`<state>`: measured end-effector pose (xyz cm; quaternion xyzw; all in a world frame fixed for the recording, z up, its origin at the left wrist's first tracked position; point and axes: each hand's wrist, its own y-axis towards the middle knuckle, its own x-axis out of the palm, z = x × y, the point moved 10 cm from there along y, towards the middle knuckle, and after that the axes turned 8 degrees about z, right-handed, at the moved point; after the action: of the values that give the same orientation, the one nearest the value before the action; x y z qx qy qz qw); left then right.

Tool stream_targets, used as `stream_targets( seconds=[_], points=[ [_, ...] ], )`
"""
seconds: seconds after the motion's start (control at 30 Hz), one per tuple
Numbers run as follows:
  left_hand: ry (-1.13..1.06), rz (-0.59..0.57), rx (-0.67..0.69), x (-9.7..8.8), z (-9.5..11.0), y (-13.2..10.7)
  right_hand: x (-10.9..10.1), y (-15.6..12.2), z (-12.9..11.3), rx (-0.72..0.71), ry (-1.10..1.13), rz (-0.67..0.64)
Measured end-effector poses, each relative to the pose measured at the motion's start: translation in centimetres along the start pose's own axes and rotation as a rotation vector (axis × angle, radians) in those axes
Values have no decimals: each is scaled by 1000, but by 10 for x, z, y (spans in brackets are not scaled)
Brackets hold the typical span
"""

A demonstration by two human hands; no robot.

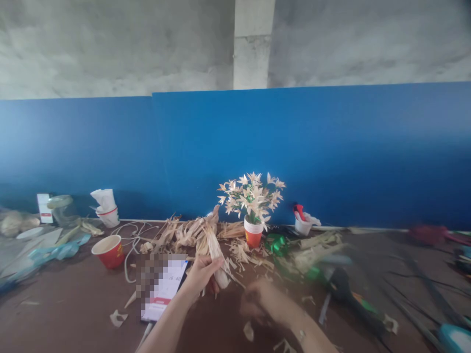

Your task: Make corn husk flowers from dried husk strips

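My left hand (208, 272) is closed on a pale dried corn husk (212, 242), its fingers and thumb pressed together near the lower end. To its right, my right hand (259, 299) is smeared by motion over the table, so its fingers and anything in them cannot be made out. Heaped husks (187, 235) lie just beyond my left hand. Behind both hands stands a red and white paper cup (253, 235) full of white star-shaped flowers (253, 196) with green leaves. Husk scraps (248, 331) are scattered on the brown table (217, 333) near my right hand.
A lit phone (167, 289) lies left of my left forearm, partly pixelated. Farther left are a red paper cup (110, 252) and a white cable (128, 245). At right, a dark blurred tool (344, 289), green ribbon (277, 245) and black cords lie about. A blue partition (331, 142) stands behind.
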<state>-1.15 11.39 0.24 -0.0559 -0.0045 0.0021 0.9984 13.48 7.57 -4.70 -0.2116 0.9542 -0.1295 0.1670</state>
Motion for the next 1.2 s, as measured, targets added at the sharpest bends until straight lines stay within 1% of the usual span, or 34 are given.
stream_targets(
  seconds=[0.1, 0.2, 0.33, 0.47, 0.57, 0.73, 0.83, 1.0, 1.13, 1.2],
  points=[
    [-10, 17, 8, -2, 2, 1, 3, -2, -2, 7, 17, -5],
    [-24, 26, 28, -2, 5, 1, 10, -3, -5, -12, 29, -46],
    [-10, 27, 27, -1, 4, 1, 13, 0, 0, -14, 15, -62],
    [-3, 48, 20, -3, 2, 1, 10, 1, -2, -61, -53, -13],
    [1, 64, 36, -5, 4, 1, 8, -2, -11, -89, -87, 14],
    [13, 59, 41, -4, 5, 1, 3, -9, -27, -147, -188, 59],
    [16, 69, 38, -5, 3, 2, 5, -8, -25, -141, -188, 46],
    [-16, 111, 39, -8, 3, 1, 2, -6, -22, -153, -173, 78],
    [-22, 128, 60, -9, 7, 0, -1, -11, -36, -224, -230, 104],
    [-31, 132, 74, -10, 9, 0, -3, -14, -42, -230, -265, 126]
  ],
)
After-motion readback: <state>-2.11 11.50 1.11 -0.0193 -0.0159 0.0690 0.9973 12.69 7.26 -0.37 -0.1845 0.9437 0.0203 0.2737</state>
